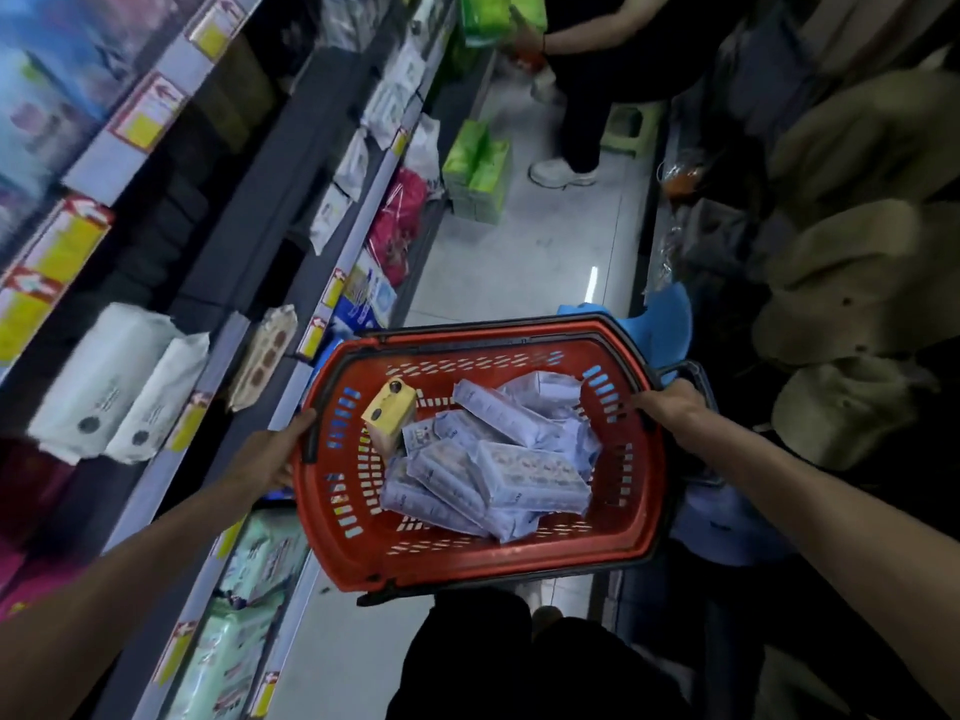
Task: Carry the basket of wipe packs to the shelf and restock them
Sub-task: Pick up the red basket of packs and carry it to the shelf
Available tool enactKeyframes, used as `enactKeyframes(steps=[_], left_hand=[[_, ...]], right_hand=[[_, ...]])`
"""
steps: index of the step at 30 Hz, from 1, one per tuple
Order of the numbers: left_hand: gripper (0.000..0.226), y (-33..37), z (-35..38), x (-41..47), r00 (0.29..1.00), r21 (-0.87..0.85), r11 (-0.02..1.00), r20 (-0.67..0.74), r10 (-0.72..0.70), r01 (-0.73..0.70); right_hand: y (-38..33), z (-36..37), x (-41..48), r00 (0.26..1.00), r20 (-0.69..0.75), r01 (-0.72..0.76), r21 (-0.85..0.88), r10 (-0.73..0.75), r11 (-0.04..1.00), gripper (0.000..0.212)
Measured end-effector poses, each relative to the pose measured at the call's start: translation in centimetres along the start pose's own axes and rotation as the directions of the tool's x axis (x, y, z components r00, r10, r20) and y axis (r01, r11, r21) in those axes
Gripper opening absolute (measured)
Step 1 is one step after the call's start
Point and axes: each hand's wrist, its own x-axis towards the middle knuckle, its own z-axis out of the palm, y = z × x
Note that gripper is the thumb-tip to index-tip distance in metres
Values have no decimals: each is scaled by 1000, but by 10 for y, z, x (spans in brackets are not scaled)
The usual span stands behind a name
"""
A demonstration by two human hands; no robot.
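A red plastic basket (631, 517) with a black rim hangs in front of me over the aisle floor. Inside lie several pale lilac wipe packs (498, 459) in a loose pile, plus one yellow box (390, 410) at the left end. My left hand (270, 454) grips the basket's left rim. My right hand (670, 407) grips the right rim near the black handle. The shelf (291, 283) runs along my left, with white wipe packs (111, 387) on one level and a brownish pack (262, 356) beside them.
Another person stands ahead in the aisle, one white shoe (561, 173) on the floor, holding green packs (485, 15). More green packs (475, 181) are stacked on the floor by the shelf. A blue stool (670, 317) sits beyond the basket. Beige hats (852, 304) hang on the right.
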Motion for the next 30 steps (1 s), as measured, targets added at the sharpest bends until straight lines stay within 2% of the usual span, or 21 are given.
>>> enactKeyframes(steps=[2, 8, 13, 15, 18, 21, 27, 30], left_hand=[[79, 23, 4, 21, 1000, -51, 999, 5, -8, 8], [77, 85, 12, 61, 996, -78, 994, 42, -74, 77], [77, 135, 23, 84, 990, -140, 980, 19, -142, 143], [71, 153, 31, 91, 987, -149, 976, -14, -162, 158], [76, 172, 41, 98, 977, -149, 969, -52, -208, 199], [76, 182, 49, 103, 961, -213, 947, -83, -264, 241], [73, 190, 62, 116, 924, -287, 905, -126, -361, 314], [71, 189, 65, 130, 911, -337, 881, -125, -393, 333]], right_hand=[[-26, -5, 25, 1000, 6, -6, 7, 6, 1000, 44], [-108, -23, 83, 1000, 26, -1, -42, 2, 999, 27], [-158, -34, 137, 998, 58, 10, -120, -3, 993, 42], [-178, -38, 162, 995, 93, 37, -156, -23, 987, 44], [-212, -42, 196, 989, 141, 75, -174, -50, 982, 43], [-247, -40, 230, 978, 182, 146, -225, -105, 963, 37], [-316, -23, 282, 947, 277, 247, -308, -162, 919, 53], [-349, -12, 292, 936, 299, 291, -355, -187, 888, 47]])
